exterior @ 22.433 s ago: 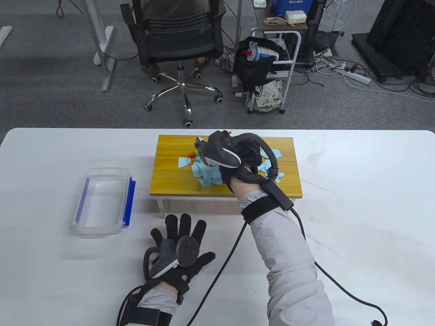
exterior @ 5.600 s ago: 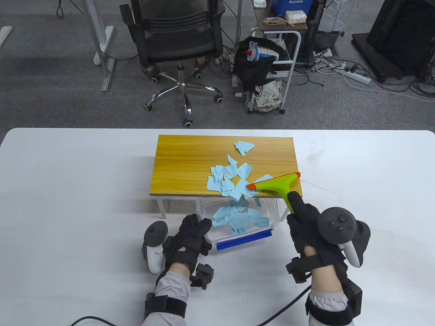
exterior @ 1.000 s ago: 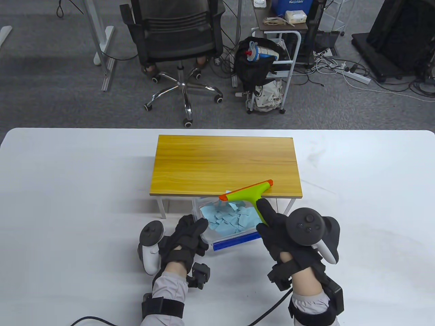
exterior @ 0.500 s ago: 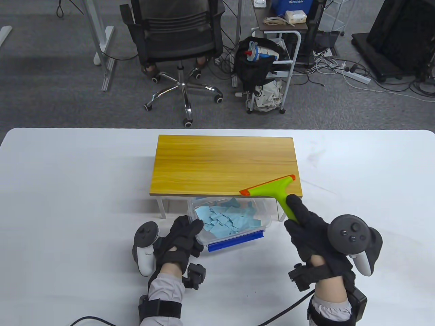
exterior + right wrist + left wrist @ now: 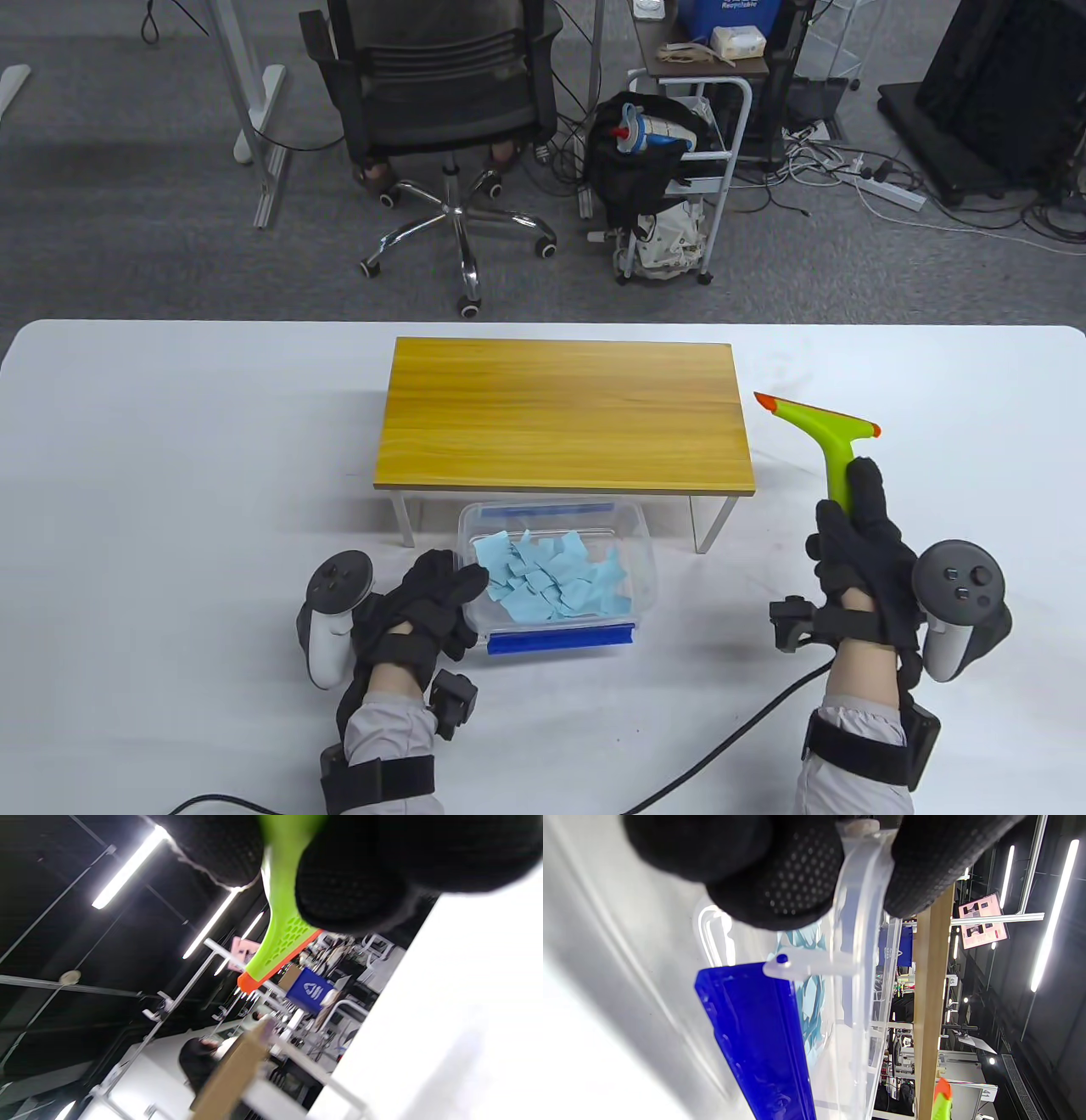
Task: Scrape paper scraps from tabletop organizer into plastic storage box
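The wooden tabletop organizer (image 5: 564,416) stands mid-table with its top bare. The clear plastic storage box (image 5: 646,567) with a blue clip sits on the table at its front edge, holding several light blue paper scraps (image 5: 551,581). My left hand (image 5: 428,598) grips the box's left rim; the left wrist view shows my fingers (image 5: 780,878) pinching the clear rim (image 5: 859,955). My right hand (image 5: 857,543) grips the handle of a green scraper (image 5: 827,429) with an orange blade, right of the organizer. The scraper also shows in the right wrist view (image 5: 282,942).
The white table (image 5: 170,475) stretches bare to the left and right of the organizer. An office chair (image 5: 441,110) and a cart (image 5: 687,161) stand on the floor beyond the table's far edge.
My right hand has carried the scraper off the organizer's front edge to the right side of the table. My left hand has drawn the box of scraps toward me and to the left.
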A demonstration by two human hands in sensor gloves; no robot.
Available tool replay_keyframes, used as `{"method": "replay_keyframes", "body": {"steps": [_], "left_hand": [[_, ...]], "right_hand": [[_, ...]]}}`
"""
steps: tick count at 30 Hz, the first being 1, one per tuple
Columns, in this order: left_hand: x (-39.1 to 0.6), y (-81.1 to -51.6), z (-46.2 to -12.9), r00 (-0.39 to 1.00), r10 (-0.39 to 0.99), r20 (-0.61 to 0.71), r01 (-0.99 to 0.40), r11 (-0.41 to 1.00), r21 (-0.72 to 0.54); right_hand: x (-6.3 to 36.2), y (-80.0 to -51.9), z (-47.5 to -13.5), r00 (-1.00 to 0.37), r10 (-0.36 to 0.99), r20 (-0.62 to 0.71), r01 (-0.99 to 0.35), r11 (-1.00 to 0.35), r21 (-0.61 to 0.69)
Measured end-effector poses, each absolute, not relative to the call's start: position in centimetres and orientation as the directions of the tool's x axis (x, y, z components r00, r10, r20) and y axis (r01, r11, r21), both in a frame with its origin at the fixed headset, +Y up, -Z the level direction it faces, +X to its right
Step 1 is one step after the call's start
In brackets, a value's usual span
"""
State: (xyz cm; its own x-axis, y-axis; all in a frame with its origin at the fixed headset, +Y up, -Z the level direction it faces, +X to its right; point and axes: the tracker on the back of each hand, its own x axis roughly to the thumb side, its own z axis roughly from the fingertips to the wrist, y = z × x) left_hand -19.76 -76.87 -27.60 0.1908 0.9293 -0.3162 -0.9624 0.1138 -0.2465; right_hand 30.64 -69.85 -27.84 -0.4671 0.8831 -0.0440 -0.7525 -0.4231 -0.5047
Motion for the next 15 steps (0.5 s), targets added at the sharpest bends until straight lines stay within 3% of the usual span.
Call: {"method": "replay_keyframes", "body": {"steps": [5,9,15], "left_hand": [[-20.3,-76.9,-27.6,0.193,0.924,-0.329,-0.958,0.105,-0.265],[-20.7,-76.8,-27.7,0.201,0.923,-0.327,-0.948,0.099,-0.304],[-21.2,-75.7,-27.8,0.190,0.941,-0.282,-0.930,0.080,-0.357]], "right_hand": [[31.1,-73.6,-28.8,-0.500,0.858,-0.120,-0.712,-0.486,-0.507],[31.0,-74.3,-28.9,-0.547,0.817,-0.180,-0.673,-0.557,-0.487],[31.0,-74.2,-28.9,-0.535,0.828,-0.170,-0.681,-0.542,-0.492]]}}
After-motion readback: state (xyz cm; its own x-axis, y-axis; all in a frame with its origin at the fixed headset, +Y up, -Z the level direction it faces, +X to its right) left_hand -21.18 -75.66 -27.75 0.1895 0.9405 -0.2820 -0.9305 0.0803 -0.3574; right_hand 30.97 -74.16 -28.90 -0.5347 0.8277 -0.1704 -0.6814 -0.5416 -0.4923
